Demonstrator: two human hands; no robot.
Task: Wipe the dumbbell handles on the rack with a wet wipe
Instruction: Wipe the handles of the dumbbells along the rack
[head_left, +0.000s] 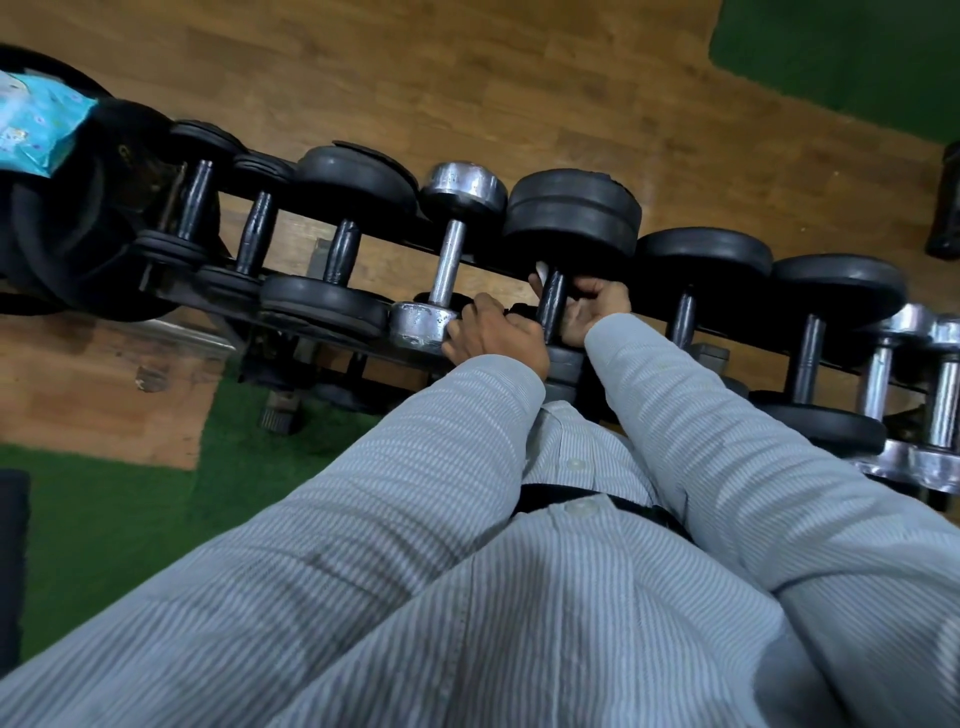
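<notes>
A row of dumbbells lies across the black rack (291, 317). My right hand (592, 309) curls round the dark handle (551, 301) of the black dumbbell (571, 213) at the middle. A small bit of white wet wipe (541, 270) shows at my fingertips on the handle's left side; the rest of the wipe is hidden. My left hand (493, 335) grips the near end of that same dumbbell, right beside the chrome dumbbell (447, 260).
A blue pack of wet wipes (36, 124) lies on large black plates at the far left. More black dumbbells (691, 291) and chrome ones (930, 384) fill the rack to the right. Below are a wooden floor (467, 78) and green turf (104, 519).
</notes>
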